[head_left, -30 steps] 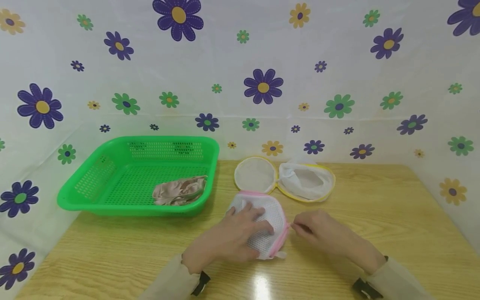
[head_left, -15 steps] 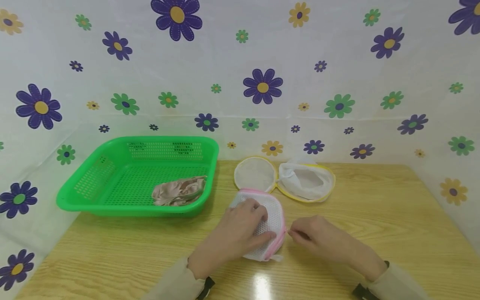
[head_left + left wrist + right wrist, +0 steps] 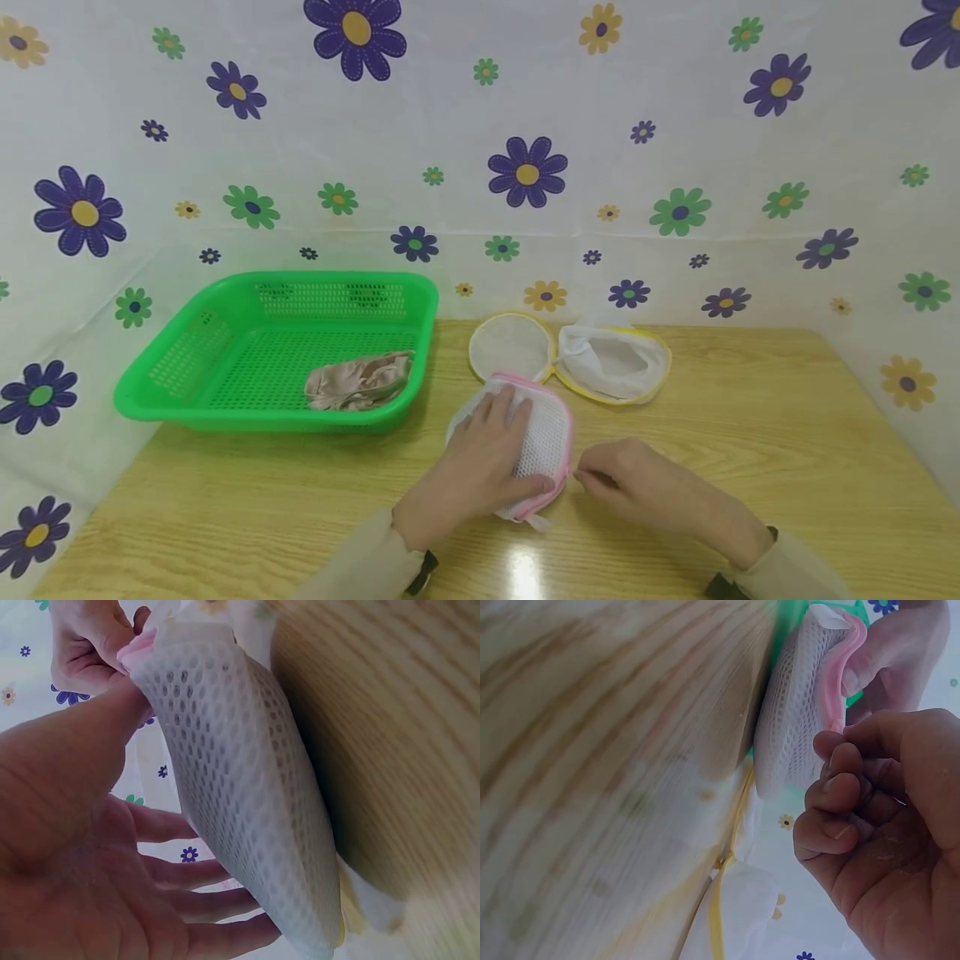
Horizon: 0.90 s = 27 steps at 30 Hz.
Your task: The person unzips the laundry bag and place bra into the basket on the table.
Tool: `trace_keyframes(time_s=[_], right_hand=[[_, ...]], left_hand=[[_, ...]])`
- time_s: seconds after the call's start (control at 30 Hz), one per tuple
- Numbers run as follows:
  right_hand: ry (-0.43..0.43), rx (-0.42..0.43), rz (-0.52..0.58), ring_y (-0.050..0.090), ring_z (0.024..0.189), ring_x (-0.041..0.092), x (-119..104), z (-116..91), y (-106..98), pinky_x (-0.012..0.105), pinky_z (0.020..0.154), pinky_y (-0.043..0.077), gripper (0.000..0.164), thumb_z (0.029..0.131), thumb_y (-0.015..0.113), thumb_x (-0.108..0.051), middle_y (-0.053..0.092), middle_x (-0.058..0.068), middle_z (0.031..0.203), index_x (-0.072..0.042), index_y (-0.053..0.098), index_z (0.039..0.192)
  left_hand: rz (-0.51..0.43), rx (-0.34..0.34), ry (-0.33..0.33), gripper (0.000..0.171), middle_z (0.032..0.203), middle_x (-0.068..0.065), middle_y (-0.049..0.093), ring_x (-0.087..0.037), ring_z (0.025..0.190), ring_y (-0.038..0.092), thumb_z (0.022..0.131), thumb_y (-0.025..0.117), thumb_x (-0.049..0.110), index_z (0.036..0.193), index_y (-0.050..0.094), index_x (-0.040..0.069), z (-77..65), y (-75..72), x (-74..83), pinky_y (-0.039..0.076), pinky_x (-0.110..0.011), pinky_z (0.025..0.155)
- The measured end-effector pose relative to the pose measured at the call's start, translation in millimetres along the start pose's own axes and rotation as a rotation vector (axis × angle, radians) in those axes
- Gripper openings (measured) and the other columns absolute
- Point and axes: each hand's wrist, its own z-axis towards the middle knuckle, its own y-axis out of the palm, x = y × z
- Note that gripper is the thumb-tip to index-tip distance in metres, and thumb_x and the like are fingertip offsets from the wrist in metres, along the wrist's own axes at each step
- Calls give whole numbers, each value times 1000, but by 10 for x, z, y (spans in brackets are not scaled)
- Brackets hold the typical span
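A white mesh laundry bag (image 3: 546,433) with a pink zipper edge (image 3: 569,450) lies plump on the table, mid-front. My left hand (image 3: 480,454) rests on top of it with fingers extended and thumb near the pink edge. In the left wrist view, the fingers (image 3: 191,900) reach along the mesh (image 3: 232,765). At the bag's right side, my right hand (image 3: 637,479) pinches the zipper pull between thumb and forefinger; its other fingers are curled. The right wrist view shows those fingertips (image 3: 829,742) right at the pink zipper (image 3: 832,686). The pull itself is mostly hidden.
To the left stands a green plastic basket (image 3: 172,414) with a crumpled beige satin cloth (image 3: 358,382) inside. Behind the mesh bag, a round yellow-rimmed white mesh bag (image 3: 615,362) lies unfolded in two halves. A flowered curtain (image 3: 450,125) hangs along the table's back (image 3: 750,400).
The right hand has moved slightly nearer along the zipper edge. The mesh bag has turned a little under the left hand, whose fingers bent and then straightened again.
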Motion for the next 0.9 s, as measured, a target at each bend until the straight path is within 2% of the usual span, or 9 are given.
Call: trace_keyframes(time_s=[0.2,0.5,0.73,0.9], right_hand=[[45,-42,6,38,63,-11,-16,-10,0,12,54,42,18,97,64,-4,52,-16,69,-14,67,82],[23,-28,-41,40,63,-11,2,-13,-11,11,55,42,21,95,64,-2,53,-15,69,-15,64,79],[49,-34,-52,37,63,-10,20,-5,-29,12,54,40,27,96,64,-4,46,-16,67,-19,57,75],[52,-27,-54,37,62,-9,23,3,-41,13,54,40,28,96,63,-5,45,-17,66,-20,57,74]], left_hand=[[62,-21,17,95,158,-28,37,-53,141,43,85,76,59,153,42,1,19,3,18,50,-64,102],[97,-42,12,95,159,-26,37,-50,142,43,85,75,61,153,42,4,15,2,23,50,-62,102],[102,-56,14,95,160,-24,37,-49,143,42,85,74,62,154,41,6,19,1,7,49,-62,103],[120,-62,20,96,160,-23,36,-48,143,42,85,74,63,155,40,7,17,-11,-1,49,-62,104]])
